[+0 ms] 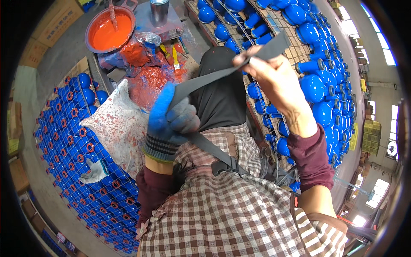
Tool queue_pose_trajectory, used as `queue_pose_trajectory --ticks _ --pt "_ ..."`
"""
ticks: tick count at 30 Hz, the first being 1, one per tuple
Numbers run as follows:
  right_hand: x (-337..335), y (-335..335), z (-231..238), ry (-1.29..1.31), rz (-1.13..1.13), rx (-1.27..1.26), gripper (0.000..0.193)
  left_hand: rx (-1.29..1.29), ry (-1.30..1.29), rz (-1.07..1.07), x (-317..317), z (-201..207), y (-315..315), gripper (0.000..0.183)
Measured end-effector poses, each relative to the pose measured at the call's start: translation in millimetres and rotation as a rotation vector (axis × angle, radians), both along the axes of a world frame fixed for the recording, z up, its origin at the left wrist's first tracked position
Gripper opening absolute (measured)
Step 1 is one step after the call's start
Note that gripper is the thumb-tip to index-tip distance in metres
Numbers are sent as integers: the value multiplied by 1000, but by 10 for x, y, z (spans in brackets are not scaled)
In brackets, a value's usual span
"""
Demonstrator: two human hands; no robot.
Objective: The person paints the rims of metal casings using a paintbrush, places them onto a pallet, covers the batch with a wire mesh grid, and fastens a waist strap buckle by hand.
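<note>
A flat black strap (207, 80) is stretched between my hands, above my lap. My left hand (173, 115), in a blue-coated knit glove, has its fingers curled round the strap. From beneath it the strap runs down to a black buckle (224, 165) at the waist of my checked apron (218, 210). My right hand (276, 77) is bare and pinches the strap farther along, higher and to the right. Beyond its fingers the wide loose end sticks up.
At the upper left stands a basin (109, 32) of orange-red paint, beside a metal tin (159, 13) and a yellow-handled brush (176, 58). A paint-spotted white cloth (120, 124) and a loose glove (95, 171) lie leftward. Wire racks of blue parts (312, 88) flank me.
</note>
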State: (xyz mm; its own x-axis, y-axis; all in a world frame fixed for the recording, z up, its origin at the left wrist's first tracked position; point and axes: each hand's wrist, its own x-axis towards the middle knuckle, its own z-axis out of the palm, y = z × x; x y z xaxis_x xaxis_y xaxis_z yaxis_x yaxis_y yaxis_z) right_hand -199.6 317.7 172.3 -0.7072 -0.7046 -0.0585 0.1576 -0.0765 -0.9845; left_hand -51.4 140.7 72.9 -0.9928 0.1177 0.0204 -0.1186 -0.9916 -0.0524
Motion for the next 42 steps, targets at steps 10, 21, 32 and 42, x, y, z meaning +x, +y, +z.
queue_pose_trajectory --ticks 10,21,32,42 --pt "962 715 -96 -100 584 826 30 -149 -266 112 154 -144 -196 27" --pt "1312 979 -350 -766 183 472 8 5 -160 137 108 -179 -258 25" --pt "1243 1212 -555 -1238 -35 194 12 -504 -626 452 424 -334 -741 38" --pt "1166 1238 -482 -1206 -155 219 11 101 -97 378 532 -533 -1095 32"
